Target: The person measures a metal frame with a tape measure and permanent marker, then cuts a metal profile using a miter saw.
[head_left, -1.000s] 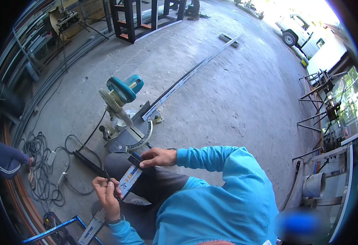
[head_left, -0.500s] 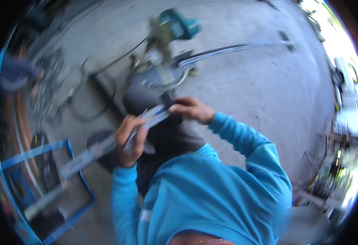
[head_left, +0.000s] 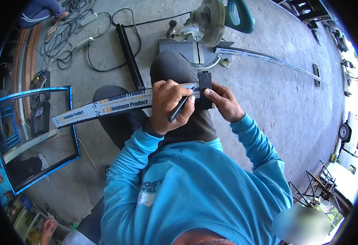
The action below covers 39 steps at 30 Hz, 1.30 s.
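Observation:
A long aluminum bar (head_left: 122,102) with printed protective film lies across my raised knees. My left hand (head_left: 173,104) is closed round a dark cutter-like tool (head_left: 180,108), its tip at the film near the bar's right end. A short black profile piece (head_left: 204,90) stands crosswise against that end. My right hand (head_left: 226,101) pinches the black piece from the right, thumb on its face. Fingers of my left hand also rest on the bar.
Ahead stands a miter saw (head_left: 203,41) with a long strip (head_left: 269,62) reaching right to a small block. Blue-taped frames (head_left: 77,139) are at left, beside cables (head_left: 66,49) and a black bar (head_left: 130,57). Parts of other people show at upper left and lower left.
The view has shifted and sharpened. The bar now lies flatter across my knees, and the black piece with my right hand sits farther right in view. My left hand still holds the dark tool.

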Each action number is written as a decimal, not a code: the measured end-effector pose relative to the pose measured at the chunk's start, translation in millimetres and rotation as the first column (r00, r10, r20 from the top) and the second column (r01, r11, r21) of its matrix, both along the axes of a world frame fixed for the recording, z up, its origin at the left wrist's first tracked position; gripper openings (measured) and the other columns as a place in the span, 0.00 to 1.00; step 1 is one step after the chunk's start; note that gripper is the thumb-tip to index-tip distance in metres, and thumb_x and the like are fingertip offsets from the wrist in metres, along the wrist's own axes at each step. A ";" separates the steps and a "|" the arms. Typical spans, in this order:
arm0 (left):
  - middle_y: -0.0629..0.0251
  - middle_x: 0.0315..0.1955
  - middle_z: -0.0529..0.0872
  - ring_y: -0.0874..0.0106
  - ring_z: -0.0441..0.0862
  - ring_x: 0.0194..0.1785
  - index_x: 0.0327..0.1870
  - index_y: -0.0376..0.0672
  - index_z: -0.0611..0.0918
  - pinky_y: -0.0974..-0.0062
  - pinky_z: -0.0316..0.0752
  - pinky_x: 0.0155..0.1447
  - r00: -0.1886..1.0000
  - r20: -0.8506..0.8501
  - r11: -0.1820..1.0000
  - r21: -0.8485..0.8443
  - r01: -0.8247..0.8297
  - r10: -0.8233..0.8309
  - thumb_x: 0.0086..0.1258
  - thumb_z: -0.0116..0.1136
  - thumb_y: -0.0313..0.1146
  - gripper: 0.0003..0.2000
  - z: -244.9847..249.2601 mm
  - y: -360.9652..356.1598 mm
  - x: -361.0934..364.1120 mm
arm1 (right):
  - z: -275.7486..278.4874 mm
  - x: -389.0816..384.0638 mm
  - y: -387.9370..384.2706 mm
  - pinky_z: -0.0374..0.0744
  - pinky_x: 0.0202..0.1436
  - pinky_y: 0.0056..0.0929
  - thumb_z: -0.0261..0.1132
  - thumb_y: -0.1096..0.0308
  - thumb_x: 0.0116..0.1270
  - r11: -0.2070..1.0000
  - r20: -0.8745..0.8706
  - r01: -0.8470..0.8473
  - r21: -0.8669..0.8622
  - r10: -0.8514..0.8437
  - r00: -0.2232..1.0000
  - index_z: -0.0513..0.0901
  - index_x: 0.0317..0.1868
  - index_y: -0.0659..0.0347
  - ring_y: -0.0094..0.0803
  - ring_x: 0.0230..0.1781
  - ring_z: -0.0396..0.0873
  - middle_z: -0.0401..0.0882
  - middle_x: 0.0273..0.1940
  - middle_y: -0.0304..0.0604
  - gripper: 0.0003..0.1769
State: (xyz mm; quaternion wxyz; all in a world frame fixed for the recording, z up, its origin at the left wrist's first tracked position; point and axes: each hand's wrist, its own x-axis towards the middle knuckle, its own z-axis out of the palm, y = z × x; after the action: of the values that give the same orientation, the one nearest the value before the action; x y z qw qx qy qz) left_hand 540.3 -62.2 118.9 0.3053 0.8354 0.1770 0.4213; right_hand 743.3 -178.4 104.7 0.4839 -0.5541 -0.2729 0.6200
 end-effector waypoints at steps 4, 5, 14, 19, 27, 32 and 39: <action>0.66 0.32 0.85 0.67 0.81 0.36 0.43 0.45 0.81 0.63 0.65 0.54 0.999 -0.007 0.997 0.060 -0.044 0.044 0.69 0.65 0.32 0.06 -2.2 -2.7 7.8 | 2.3 0.0 0.3 0.74 0.53 0.22 0.67 0.53 0.78 1.000 0.020 0.000 -0.011 0.001 1.000 0.81 0.65 0.66 0.18 0.47 0.75 0.83 0.48 0.32 0.26; 0.67 0.32 0.85 0.68 0.81 0.36 0.43 0.45 0.81 0.63 0.65 0.54 0.998 -0.009 0.996 0.072 -0.054 0.055 0.69 0.65 0.33 0.07 -3.0 -2.9 8.9 | 2.4 0.4 0.4 0.74 0.53 0.22 0.67 0.53 0.78 1.000 0.016 0.000 -0.011 0.001 1.000 0.80 0.65 0.66 0.18 0.48 0.75 0.83 0.49 0.32 0.26; 0.67 0.32 0.85 0.67 0.82 0.37 0.41 0.45 0.81 0.61 0.65 0.53 0.999 -0.009 0.991 0.120 -0.052 0.054 0.66 0.66 0.30 0.06 -4.8 -7.3 14.2 | -1.3 0.8 0.9 0.75 0.60 0.26 0.68 0.53 0.78 1.000 0.000 0.002 0.008 -0.002 1.000 0.80 0.66 0.67 0.21 0.53 0.77 0.84 0.52 0.35 0.28; 0.67 0.29 0.84 0.66 0.82 0.36 0.36 0.45 0.81 0.54 0.64 0.66 0.994 -0.076 0.993 0.074 0.089 -0.083 0.60 0.65 0.27 0.06 -10.0 -23.8 -0.5 | -6.1 -5.0 -2.6 0.75 0.65 0.29 0.68 0.55 0.78 1.000 -0.028 0.029 0.011 -0.028 0.999 0.80 0.65 0.68 0.24 0.56 0.78 0.84 0.55 0.38 0.27; 0.61 0.34 0.84 0.61 0.82 0.40 0.42 0.42 0.80 0.54 0.69 0.63 0.997 -0.034 0.996 0.060 -0.062 0.064 0.67 0.66 0.29 0.07 5.6 -11.7 1.7 | 0.1 -3.3 1.1 0.75 0.66 0.29 0.67 0.56 0.79 0.999 0.038 -0.007 0.035 0.006 0.999 0.79 0.67 0.69 0.24 0.57 0.78 0.84 0.55 0.39 0.27; 0.65 0.32 0.85 0.65 0.83 0.40 0.42 0.44 0.81 0.54 0.66 0.64 0.995 -0.015 0.992 0.080 -0.102 0.103 0.66 0.66 0.29 0.07 -6.7 -16.5 9.4 | -1.7 -4.2 -1.3 0.75 0.66 0.29 0.67 0.55 0.79 0.999 0.053 -0.015 0.042 0.013 0.999 0.80 0.66 0.68 0.24 0.57 0.77 0.84 0.54 0.39 0.26; 0.65 0.31 0.85 0.65 0.83 0.38 0.38 0.44 0.80 0.52 0.64 0.67 0.996 -0.075 0.996 0.079 -0.042 0.048 0.65 0.65 0.27 0.05 -3.2 -20.2 10.0 | -4.7 -3.8 -0.2 0.75 0.68 0.30 0.67 0.56 0.79 0.999 -0.002 -0.003 0.046 0.003 1.000 0.79 0.66 0.69 0.25 0.58 0.78 0.83 0.56 0.40 0.27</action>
State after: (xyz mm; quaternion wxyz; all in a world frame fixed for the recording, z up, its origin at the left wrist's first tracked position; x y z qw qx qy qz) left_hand 550.3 -82.4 115.7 0.2563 0.8578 0.1912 0.4023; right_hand 739.5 -178.5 100.0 0.4960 -0.5416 -0.2874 0.6148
